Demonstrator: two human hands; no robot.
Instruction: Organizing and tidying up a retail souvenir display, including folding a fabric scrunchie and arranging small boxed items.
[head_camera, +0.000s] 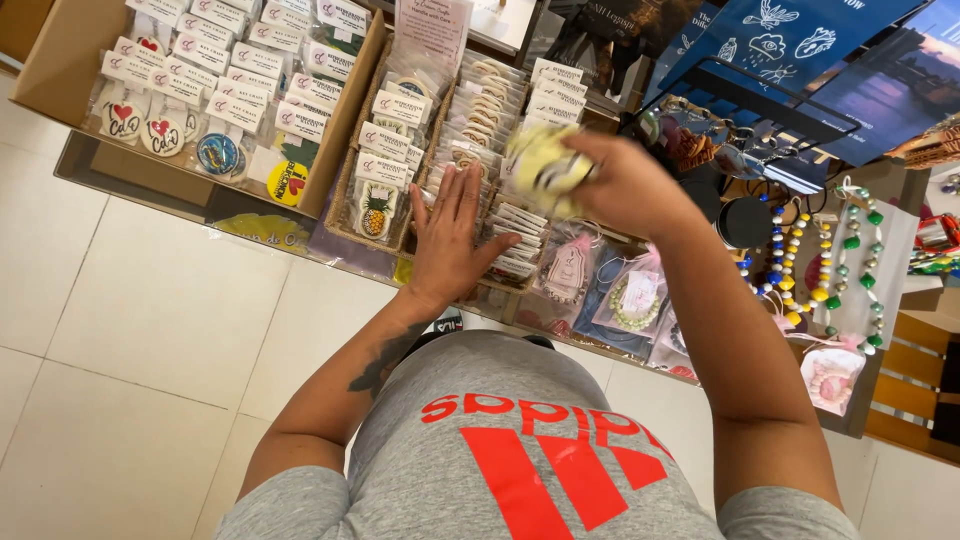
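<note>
Clutching a blurred yellowish packet (543, 168) at upper centre of the frame, the right hand (625, 185) closes its fingers around it. Left hand (450, 240) lies flat, fingers spread, on small packaged items (515, 240) in a wicker basket (345, 205). Farther up-left sits a cardboard box (60, 60) of carded key chains (215, 95).

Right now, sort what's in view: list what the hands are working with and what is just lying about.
In hand:
left hand flat on the basket of packets
right hand, its grip on a blurred yellow packet

Lying about:
cardboard box of key chains
bead necklaces
blue prints
</note>
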